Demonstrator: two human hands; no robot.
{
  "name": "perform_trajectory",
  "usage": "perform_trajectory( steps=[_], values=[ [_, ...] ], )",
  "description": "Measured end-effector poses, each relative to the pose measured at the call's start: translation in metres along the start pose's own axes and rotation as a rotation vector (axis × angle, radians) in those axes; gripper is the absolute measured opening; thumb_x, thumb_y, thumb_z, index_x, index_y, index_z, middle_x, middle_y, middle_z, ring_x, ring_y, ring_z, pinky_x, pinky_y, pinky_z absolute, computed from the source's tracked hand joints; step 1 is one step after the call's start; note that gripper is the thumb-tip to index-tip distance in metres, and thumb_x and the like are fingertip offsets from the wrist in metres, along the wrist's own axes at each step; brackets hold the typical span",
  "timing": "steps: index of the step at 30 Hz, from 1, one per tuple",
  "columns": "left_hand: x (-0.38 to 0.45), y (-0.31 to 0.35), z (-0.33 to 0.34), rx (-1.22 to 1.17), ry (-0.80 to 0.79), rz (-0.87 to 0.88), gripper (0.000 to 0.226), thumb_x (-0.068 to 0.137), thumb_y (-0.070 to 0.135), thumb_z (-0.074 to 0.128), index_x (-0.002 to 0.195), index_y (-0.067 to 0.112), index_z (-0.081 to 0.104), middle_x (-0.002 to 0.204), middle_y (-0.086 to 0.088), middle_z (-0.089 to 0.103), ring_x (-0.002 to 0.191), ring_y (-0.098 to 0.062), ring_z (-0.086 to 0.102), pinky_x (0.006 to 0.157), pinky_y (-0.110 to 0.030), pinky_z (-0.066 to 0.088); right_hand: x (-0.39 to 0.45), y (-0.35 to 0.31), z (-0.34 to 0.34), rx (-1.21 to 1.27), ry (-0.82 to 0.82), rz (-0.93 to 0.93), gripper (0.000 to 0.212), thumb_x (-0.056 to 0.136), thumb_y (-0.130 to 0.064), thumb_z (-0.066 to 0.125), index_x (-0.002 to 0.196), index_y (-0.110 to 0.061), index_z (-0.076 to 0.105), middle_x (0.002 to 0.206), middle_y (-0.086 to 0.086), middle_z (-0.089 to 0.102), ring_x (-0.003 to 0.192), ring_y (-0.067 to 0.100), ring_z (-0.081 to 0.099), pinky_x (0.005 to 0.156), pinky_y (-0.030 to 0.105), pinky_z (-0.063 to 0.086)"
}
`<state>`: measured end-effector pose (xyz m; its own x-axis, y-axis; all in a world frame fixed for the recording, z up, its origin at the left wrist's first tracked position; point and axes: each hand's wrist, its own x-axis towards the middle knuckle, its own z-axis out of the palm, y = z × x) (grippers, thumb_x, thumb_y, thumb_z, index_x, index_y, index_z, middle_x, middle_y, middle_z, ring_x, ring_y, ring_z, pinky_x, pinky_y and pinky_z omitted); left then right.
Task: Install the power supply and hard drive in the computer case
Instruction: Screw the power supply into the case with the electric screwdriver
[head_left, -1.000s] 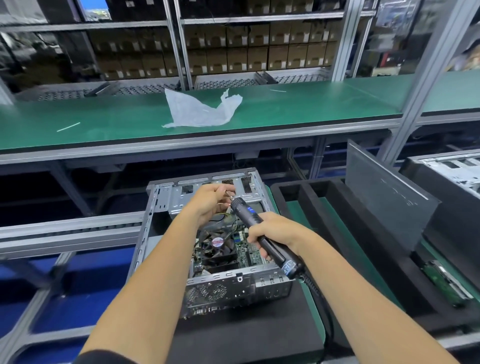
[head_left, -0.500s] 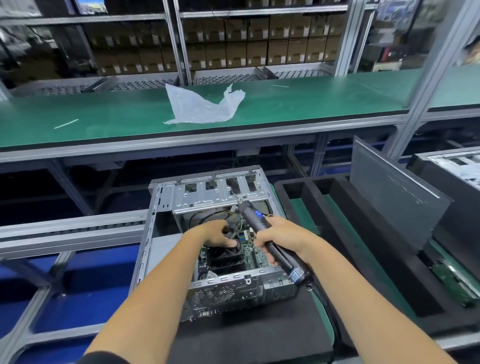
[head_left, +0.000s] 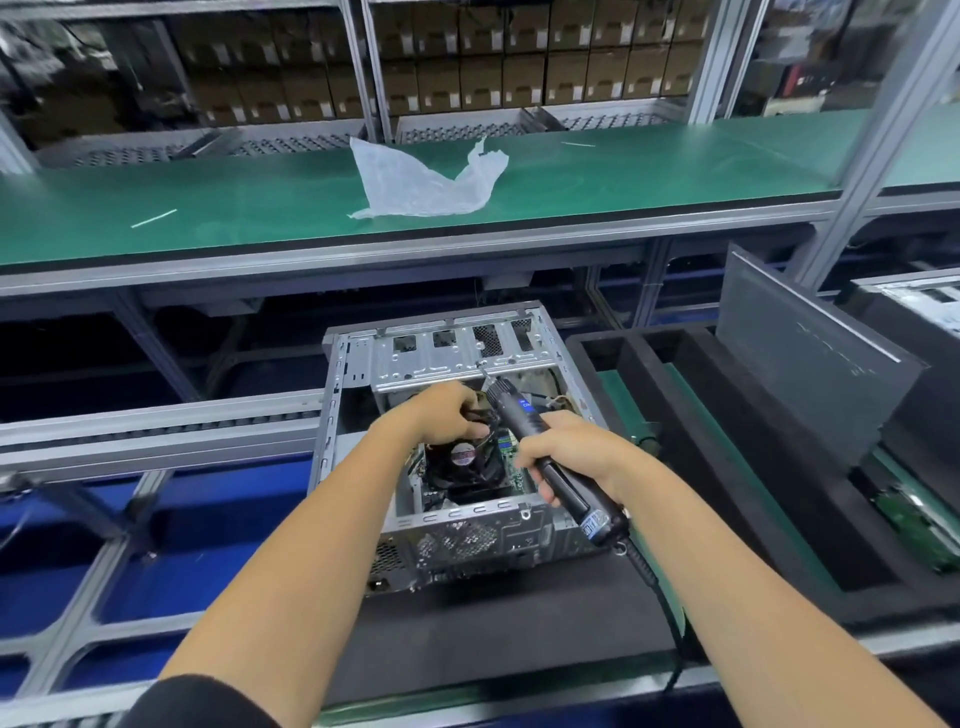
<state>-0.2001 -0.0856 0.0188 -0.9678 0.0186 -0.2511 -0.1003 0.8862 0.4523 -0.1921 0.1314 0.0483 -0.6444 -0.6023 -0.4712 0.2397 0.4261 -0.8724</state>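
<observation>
An open silver computer case (head_left: 358, 415) lies on a black mat, its motherboard and black CPU fan (head_left: 462, 460) showing inside. My left hand (head_left: 447, 413) reaches into the case above the fan and grips a bundle of black cables (head_left: 480, 415). My right hand (head_left: 558, 449) grips a black electric screwdriver (head_left: 519, 410) whose bit points at the silver drive bracket (head_left: 441, 364) at the case's far end. The power supply is hidden from me. A green hard drive board (head_left: 914, 525) lies at the far right.
A grey side panel (head_left: 810, 353) leans in a black foam tray (head_left: 691, 431) right of the case. A second case (head_left: 919, 301) sits at the far right. A white plastic bag (head_left: 426, 182) lies on the green upper shelf (head_left: 208, 202). Conveyor rails (head_left: 156, 426) run left.
My left hand dropped from the drive bracket into the case and closed on the cables. The screwdriver stayed in my right hand, tip still near the bracket.
</observation>
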Motion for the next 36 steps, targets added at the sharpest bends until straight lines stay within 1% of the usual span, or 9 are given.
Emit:
perform_trajectory(
  steps=[6,11,15,19,22,27,30,33,36],
  values=[
    [-0.033,-0.003,0.006,-0.059,-0.126,0.012,0.043,0.078,0.046,0.074,0.086,0.014,0.046,0.084,0.0,0.045,0.073,-0.019,0.042,0.066,-0.032,0.03,-0.011,0.009,0.024,0.044,0.056,-0.007,0.021,0.081,-0.004,0.063,0.095,-0.006,0.047,0.058,0.01,0.057,0.045,0.022,0.055,0.046,0.029,0.047],
    [-0.064,0.006,0.014,-0.06,-0.144,0.039,0.045,0.09,0.058,0.05,0.071,0.017,0.045,0.068,0.003,0.042,0.059,-0.014,0.037,0.058,-0.029,0.029,-0.032,0.015,0.037,0.081,0.081,-0.007,0.018,0.082,-0.001,0.061,0.093,-0.005,0.047,0.06,0.01,0.056,0.044,0.022,0.054,0.047,0.029,0.047],
    [-0.083,0.007,0.023,-0.043,-0.155,0.029,0.045,0.098,0.047,0.044,0.063,0.019,0.039,0.06,0.004,0.037,0.055,-0.013,0.033,0.058,-0.03,0.028,-0.054,0.02,0.035,0.097,0.078,-0.025,0.027,0.081,-0.003,0.063,0.103,-0.005,0.048,0.062,0.009,0.057,0.046,0.022,0.055,0.047,0.029,0.048],
    [-0.095,0.013,0.034,-0.058,-0.038,-0.011,0.044,0.099,0.038,0.046,0.061,0.017,0.037,0.062,0.0,0.037,0.056,-0.015,0.034,0.06,-0.032,0.028,-0.076,0.032,0.034,0.098,0.056,-0.03,0.029,0.082,-0.003,0.062,0.107,-0.004,0.048,0.062,0.011,0.057,0.046,0.022,0.055,0.047,0.031,0.048],
    [-0.099,0.021,0.041,-0.072,-0.016,-0.051,0.046,0.099,0.035,0.047,0.06,0.014,0.034,0.064,-0.004,0.033,0.058,-0.018,0.031,0.062,-0.032,0.026,-0.087,0.045,0.042,0.112,0.03,-0.02,0.024,0.082,-0.003,0.062,0.1,-0.007,0.046,0.06,0.009,0.056,0.045,0.022,0.054,0.046,0.03,0.047],
    [-0.106,0.023,0.041,-0.226,0.037,-0.102,0.035,0.096,0.028,0.054,0.066,0.011,0.05,0.058,0.001,0.04,0.049,-0.01,0.034,0.055,-0.027,0.03,-0.102,0.065,0.065,0.08,-0.023,-0.009,0.019,0.08,-0.005,0.064,0.091,-0.006,0.048,0.06,0.007,0.055,0.045,0.023,0.055,0.046,0.03,0.047],
    [-0.11,0.024,0.043,-0.217,0.013,-0.088,0.045,0.097,0.019,0.051,0.056,0.014,0.03,0.059,-0.006,0.027,0.046,-0.013,0.02,0.05,-0.028,0.022,-0.108,0.077,0.078,0.081,-0.034,0.019,0.022,0.079,-0.006,0.064,0.092,-0.008,0.046,0.061,0.008,0.053,0.047,0.023,0.055,0.048,0.031,0.047],
    [-0.111,0.025,0.044,-0.229,0.012,-0.103,0.039,0.092,0.008,0.047,0.057,0.015,0.029,0.058,-0.002,0.024,0.05,-0.015,0.021,0.051,-0.028,0.02,-0.109,0.086,0.086,0.079,-0.015,0.043,0.028,0.08,-0.007,0.064,0.099,-0.008,0.044,0.065,0.008,0.054,0.047,0.022,0.056,0.049,0.031,0.048],
    [-0.115,0.027,0.045,-0.248,0.016,-0.089,0.038,0.094,0.012,0.045,0.06,0.014,0.029,0.056,0.0,0.023,0.049,-0.014,0.02,0.051,-0.027,0.024,-0.112,0.094,0.09,0.079,0.004,0.045,0.026,0.08,-0.009,0.064,0.097,-0.009,0.044,0.066,0.008,0.054,0.048,0.022,0.056,0.049,0.031,0.048]
  ],
)
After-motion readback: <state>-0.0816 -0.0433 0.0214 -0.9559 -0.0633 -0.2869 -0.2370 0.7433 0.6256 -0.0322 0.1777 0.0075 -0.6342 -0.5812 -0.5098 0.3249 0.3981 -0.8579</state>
